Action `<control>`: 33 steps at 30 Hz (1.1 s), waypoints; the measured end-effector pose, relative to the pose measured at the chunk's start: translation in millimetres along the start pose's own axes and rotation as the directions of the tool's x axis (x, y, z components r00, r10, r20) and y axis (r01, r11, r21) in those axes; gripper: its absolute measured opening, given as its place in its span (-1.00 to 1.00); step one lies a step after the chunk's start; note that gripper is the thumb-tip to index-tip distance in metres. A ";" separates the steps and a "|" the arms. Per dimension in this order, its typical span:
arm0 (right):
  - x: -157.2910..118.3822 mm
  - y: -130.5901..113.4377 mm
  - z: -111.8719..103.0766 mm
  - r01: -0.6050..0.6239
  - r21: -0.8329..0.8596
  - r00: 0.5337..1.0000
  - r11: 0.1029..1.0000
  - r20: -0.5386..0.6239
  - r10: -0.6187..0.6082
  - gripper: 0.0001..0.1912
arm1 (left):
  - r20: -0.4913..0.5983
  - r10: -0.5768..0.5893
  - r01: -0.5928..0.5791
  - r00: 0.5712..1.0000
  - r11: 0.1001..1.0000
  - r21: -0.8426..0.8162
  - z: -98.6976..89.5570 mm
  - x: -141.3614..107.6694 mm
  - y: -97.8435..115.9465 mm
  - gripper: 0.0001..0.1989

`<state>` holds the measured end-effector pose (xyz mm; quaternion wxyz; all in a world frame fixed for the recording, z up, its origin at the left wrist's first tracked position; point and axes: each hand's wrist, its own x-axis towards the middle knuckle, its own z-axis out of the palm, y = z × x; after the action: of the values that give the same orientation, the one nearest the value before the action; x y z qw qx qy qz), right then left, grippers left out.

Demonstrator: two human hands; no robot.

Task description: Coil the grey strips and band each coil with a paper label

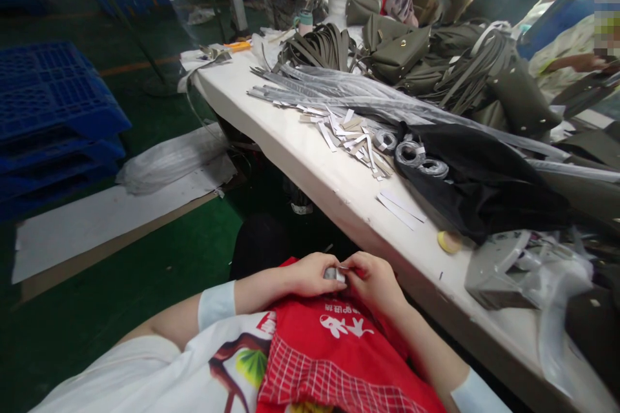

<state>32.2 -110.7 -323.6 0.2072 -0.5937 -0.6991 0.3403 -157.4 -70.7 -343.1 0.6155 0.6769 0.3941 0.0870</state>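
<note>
Above my red apron (339,342), at the table's near edge, both hands meet at a small grey coil (330,273) with a white paper band (340,276) on it. My left hand (312,274) is closed around the coil. With thumb and forefinger, my right hand (372,281) pinches what looks like the end of the paper band; the fingers partly cover it. Several similar coils (409,153) lie on black cloth and table beyond. A heap of short paper strips (356,139) is beside them, with two loose white strips (401,208) closer to me.
On the white table (310,161) lie long plastic-wrapped strips (339,87), olive bags (397,48), black cloth (484,174), a yellow tape roll (449,242) and a plastic-covered box (508,264). Blue pallets (53,97) stand left. Another person's arm (576,63) shows far right.
</note>
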 end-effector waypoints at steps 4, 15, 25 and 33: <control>-10.3 -0.2 -2.1 0.285 -0.183 0.952 0.941 -0.059 -0.300 -0.74 | 0.032 -0.021 0.031 0.999 0.926 -0.376 -6.2 8.6 3.7 -0.65; -57.1 33.7 -61.0 0.087 -0.350 0.840 0.933 -0.477 -0.258 -0.64 | 0.126 -0.025 0.095 0.992 0.804 -0.587 11.8 34.9 38.6 -0.43; -147.4 170.9 -156.9 -0.347 0.220 0.345 0.912 -0.874 0.342 -0.62 | 0.196 0.059 0.029 0.979 0.909 -0.416 49.1 56.5 58.0 -0.46; -143.0 155.4 -155.6 -0.199 0.319 0.319 0.927 -0.873 0.369 -0.68 | 0.274 0.056 0.048 0.960 0.932 -0.359 86.1 82.8 82.5 -0.46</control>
<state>277.1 -204.0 -313.2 0.5421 -0.7764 -0.3196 0.0342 -14.5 -77.8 -318.6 0.7790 0.5579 0.2791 0.0629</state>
